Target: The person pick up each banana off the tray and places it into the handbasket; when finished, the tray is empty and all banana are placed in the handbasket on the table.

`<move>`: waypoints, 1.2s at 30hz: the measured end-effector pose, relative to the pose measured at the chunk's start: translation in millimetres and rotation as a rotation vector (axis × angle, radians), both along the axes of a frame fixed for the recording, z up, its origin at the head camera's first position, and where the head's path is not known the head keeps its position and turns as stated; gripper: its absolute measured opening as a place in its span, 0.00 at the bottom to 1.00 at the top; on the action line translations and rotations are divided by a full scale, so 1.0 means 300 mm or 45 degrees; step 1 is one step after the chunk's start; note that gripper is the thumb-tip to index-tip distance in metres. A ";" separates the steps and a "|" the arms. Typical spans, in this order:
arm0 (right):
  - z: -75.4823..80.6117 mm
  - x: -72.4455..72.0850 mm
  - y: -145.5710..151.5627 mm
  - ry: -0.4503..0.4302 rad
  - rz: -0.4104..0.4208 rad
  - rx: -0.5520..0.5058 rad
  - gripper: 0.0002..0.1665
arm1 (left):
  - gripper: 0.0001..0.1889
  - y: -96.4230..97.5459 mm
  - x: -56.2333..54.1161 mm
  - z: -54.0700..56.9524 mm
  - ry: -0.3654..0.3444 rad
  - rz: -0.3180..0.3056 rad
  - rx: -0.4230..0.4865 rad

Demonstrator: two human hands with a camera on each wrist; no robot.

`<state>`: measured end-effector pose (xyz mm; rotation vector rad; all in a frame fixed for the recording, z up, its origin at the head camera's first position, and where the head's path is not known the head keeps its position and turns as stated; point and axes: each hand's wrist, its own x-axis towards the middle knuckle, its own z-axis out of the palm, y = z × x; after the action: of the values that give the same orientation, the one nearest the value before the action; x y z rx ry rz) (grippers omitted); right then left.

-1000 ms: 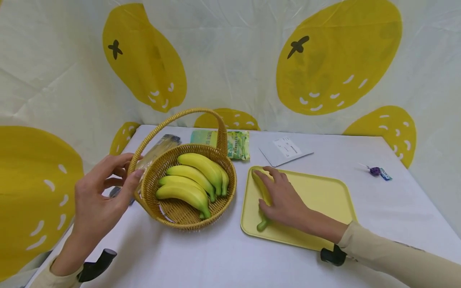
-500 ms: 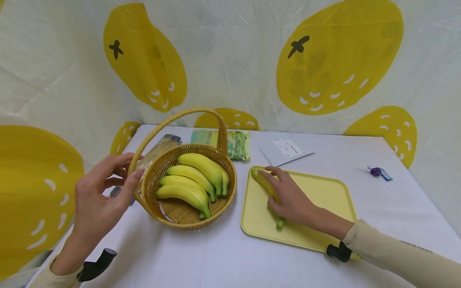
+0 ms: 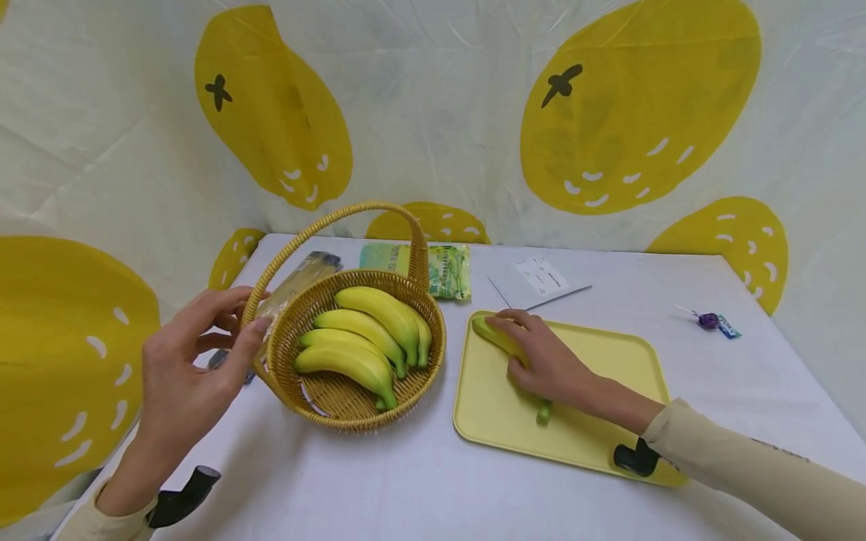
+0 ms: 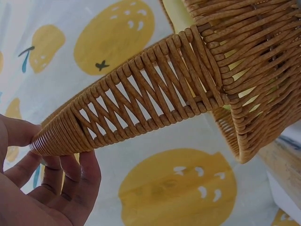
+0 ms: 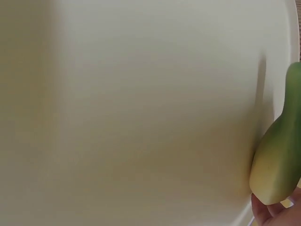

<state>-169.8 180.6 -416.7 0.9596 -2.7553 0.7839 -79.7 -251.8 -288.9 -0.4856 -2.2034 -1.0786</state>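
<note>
My left hand [image 3: 192, 368] holds the handle [image 3: 318, 225] of a woven wicker basket [image 3: 338, 398], with thumb and fingers pinching it on the left side. The left wrist view shows the fingertips around the narrow, tightly wrapped part of that handle [image 4: 146, 89]. Several yellow bananas [image 3: 345, 361] with green tips lie side by side in the basket, which leans toward me. On a yellow tray [image 3: 602, 353] to the right, my right hand [image 3: 555, 368] grips a single banana [image 3: 499, 338] from above; its green ends stick out. Fingertips touch this banana [image 5: 277, 160] in the right wrist view.
Behind the basket lie a green and yellow packet [image 3: 449, 270] and a clear plastic-wrapped bundle [image 3: 301, 278]. A grey envelope with a white label [image 3: 541, 276] rests behind the tray. A purple lollipop [image 3: 707, 321] lies at the right.
The right hand has shifted slightly right, and the near end of the banana on the tray has swung right with it. The left hand and basket stay in place.
</note>
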 end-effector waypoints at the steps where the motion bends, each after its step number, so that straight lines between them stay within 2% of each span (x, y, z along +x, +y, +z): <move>1: -0.001 -0.003 0.003 -0.001 0.001 0.000 0.40 | 0.20 0.001 0.000 0.001 0.003 -0.003 0.002; 25: -0.026 -0.024 0.022 0.033 0.023 -0.118 0.36 | 0.20 -0.001 -0.003 0.000 0.002 0.006 -0.010; 30: -0.018 -0.024 0.021 0.047 0.020 -0.128 0.36 | 0.20 0.001 -0.002 0.000 -0.001 0.006 -0.008; 36: 0.018 -0.026 0.020 0.085 0.030 -0.158 0.37 | 0.20 -0.001 -0.001 -0.003 -0.022 0.024 -0.020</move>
<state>-177.6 186.5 -411.2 0.9771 -2.6092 0.8980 -80.1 -252.0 -289.9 -0.4632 -2.2287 -1.0599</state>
